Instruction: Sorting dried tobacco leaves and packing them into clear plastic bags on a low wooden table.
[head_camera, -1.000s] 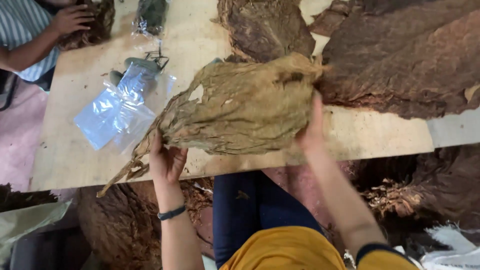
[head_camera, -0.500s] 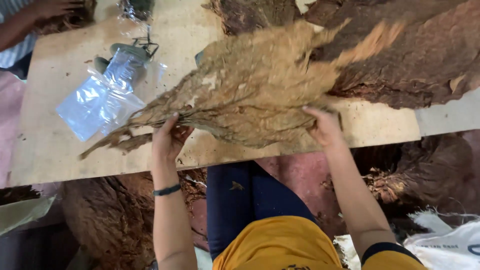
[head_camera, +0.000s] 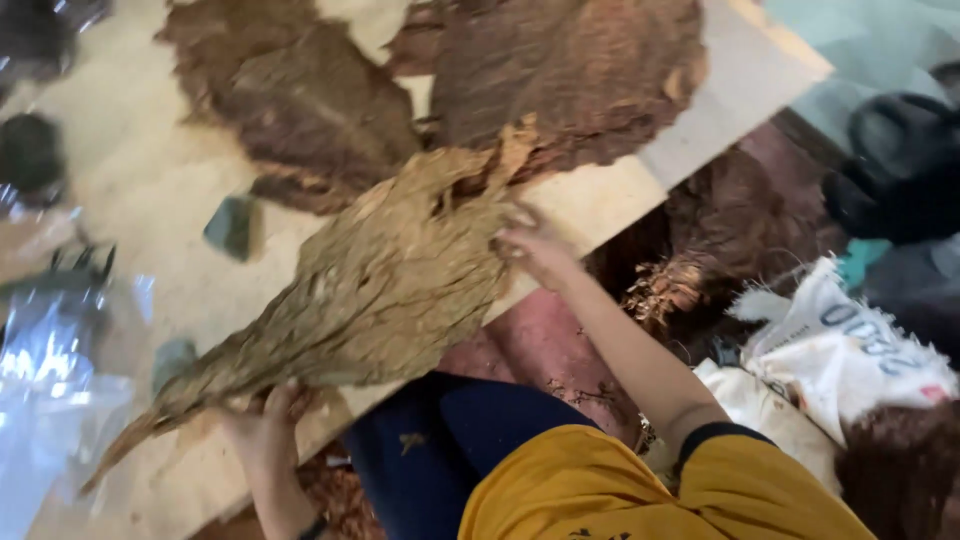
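Now both hands grasp a large tan dried leaf (head_camera: 390, 280) stretched aslant over the wooden bench (head_camera: 150, 180). At seven o'clock the left hand (head_camera: 262, 425) pinches the leaf near its narrow stem end, while at three o'clock of the leaf the right hand (head_camera: 535, 250) grips its broad edge. Darker brown leaves (head_camera: 560, 80) lie at twelve o'clock, a clear plastic bag (head_camera: 45, 390) at nine o'clock.
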